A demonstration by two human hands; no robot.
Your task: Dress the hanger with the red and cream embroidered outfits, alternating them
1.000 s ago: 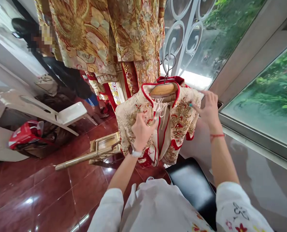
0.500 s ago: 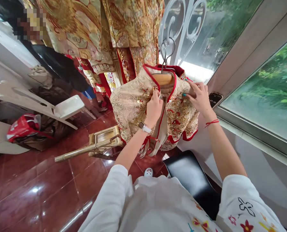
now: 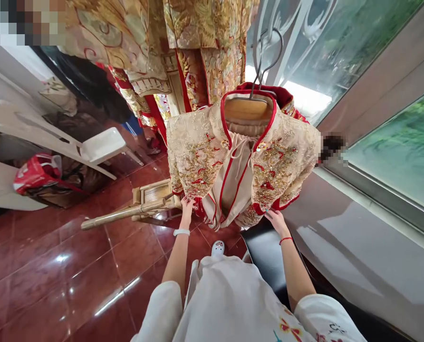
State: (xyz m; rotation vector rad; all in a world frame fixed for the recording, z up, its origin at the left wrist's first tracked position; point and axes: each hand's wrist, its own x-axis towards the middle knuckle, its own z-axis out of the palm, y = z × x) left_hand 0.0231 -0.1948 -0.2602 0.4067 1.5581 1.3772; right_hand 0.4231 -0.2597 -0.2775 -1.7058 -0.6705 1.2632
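Note:
A cream jacket (image 3: 197, 147) with gold and red beading and red piping hangs in front of me from a wooden hanger (image 3: 249, 109) with a metal hook. Its front hangs partly apart, and a thin cord is tied in a bow below the collar. My left hand (image 3: 187, 205), a white watch band at its wrist, pinches the lower edge of the sleeve on the left. On the other side, my right hand (image 3: 276, 222) grips the red-trimmed sleeve edge. The fingertips of both hands are partly hidden by fabric.
Gold embroidered garments (image 3: 137, 42) hang behind the jacket, near a white iron grille (image 3: 286, 28). A bamboo piece (image 3: 126, 213) stands at the left, a black chair (image 3: 265, 256) below right. Farther left are a white chair (image 3: 103, 145), a red bag (image 3: 37, 173) and a person in dark clothes.
Both hands have moved down from the collar and shoulder to the lower sleeve edges. The jacket front has spread wider, uncovering the tied cord.

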